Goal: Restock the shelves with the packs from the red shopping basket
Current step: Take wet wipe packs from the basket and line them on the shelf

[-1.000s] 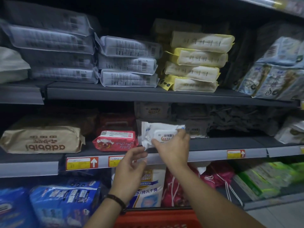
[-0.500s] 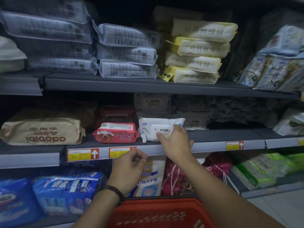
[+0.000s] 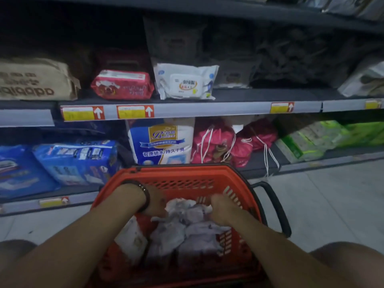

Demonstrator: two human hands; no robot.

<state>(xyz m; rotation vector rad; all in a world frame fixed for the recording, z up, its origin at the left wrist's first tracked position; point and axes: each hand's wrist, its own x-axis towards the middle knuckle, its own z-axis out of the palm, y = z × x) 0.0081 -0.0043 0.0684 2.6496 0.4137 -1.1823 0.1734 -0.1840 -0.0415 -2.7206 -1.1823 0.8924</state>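
Head view: both grips are down in the red basket [image 3: 187,173] below the shelf [image 3: 239,94], among crumpled pale packs [image 3: 172,235]. Right grip [image 3: 220,206] seems curled round the top pack's edge; left grip [image 3: 155,202] has its fingers buried, so I cannot tell its state. Pinched by one thin corner, the slack film could slip or tear, or drag neighbours over the rim.

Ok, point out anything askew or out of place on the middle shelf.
Only mildly: the white wipes pack beside the red pack sits slightly skewed near the shelf lip, and its left seam looks crumpled. Nothing looks spilled or torn.
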